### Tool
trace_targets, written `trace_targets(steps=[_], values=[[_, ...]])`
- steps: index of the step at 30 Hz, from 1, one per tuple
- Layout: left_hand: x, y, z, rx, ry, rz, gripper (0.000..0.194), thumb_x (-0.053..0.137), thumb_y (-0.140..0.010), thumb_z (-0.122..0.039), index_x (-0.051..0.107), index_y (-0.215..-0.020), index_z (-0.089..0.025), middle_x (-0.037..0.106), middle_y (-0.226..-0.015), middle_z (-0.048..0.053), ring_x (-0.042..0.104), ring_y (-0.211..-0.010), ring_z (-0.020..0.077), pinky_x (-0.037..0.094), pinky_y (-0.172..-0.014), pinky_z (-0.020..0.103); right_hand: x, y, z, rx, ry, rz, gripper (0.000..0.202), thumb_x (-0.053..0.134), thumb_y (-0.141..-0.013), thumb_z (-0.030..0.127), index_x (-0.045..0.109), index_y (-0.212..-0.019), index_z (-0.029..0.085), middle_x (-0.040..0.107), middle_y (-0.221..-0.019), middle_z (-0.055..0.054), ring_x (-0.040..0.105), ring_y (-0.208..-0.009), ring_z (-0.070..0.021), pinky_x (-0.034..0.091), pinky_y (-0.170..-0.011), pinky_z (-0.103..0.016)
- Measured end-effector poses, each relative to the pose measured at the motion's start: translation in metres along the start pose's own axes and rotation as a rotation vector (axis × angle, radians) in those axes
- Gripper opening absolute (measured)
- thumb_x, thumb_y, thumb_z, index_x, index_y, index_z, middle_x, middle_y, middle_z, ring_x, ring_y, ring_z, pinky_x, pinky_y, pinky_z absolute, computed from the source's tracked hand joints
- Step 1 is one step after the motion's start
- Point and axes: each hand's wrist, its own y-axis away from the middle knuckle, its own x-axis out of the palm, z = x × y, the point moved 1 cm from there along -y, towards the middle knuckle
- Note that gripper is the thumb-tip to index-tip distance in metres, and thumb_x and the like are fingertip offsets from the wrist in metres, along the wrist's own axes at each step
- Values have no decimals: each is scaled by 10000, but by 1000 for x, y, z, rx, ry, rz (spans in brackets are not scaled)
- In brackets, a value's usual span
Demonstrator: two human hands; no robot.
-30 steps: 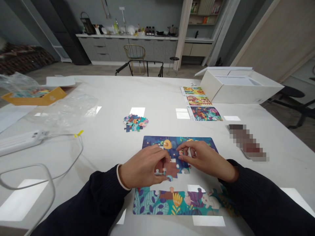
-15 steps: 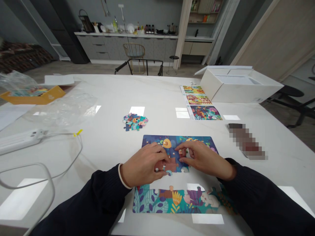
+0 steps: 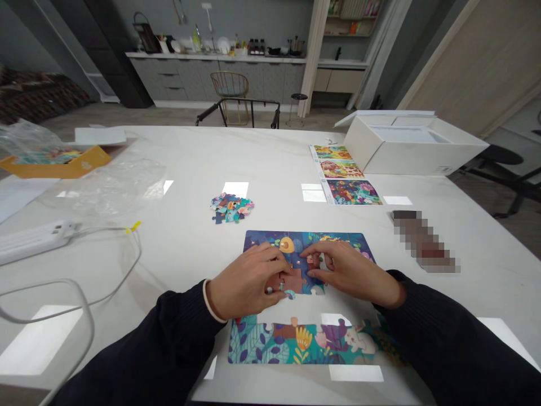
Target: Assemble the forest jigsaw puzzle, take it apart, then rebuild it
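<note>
A colourful jigsaw puzzle lies on the white table, its upper section and its bottom strip parted by a bare gap. My left hand rests over the upper section's left side, fingers curled down onto the brown pieces; anything between the fingertips is hidden. On the right side of that section, my right hand has its thumb and forefinger apart, the fingertips over the dark blue area, with nothing held between them. Behind the puzzle, to the left, sits a heap of loose pieces.
Picture sheets lie before an open white box. A blurred phone-like object is at right. To the left are a power strip with a looping cable, clear plastic and a yellow tray of bagged pieces.
The whole view has shifted very slightly. Both hands keep nearly the same position over the puzzle.
</note>
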Motion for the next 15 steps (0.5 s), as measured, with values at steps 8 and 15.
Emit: trace_targets(steps=[8,15], values=[[-6,1,-3,-1,-25,-33,348,774,-808,-223,591,-1104,-212,683,-1103,65,608,-1022,266,481,-899,404,0,1,-1,-3,-5,-4,280,735,-834,173,746,-1104,245,740,-904,-13,636,-764,-188,469,-753,-317],[-23,2,-3,90,57,4,327,744,-824,-167,577,-1101,-217,683,-1024,49,606,-970,237,486,-877,364,0,1,0,10,-7,0,266,729,-831,168,744,-1083,250,737,-912,-4,633,-778,-183,456,-752,-312]])
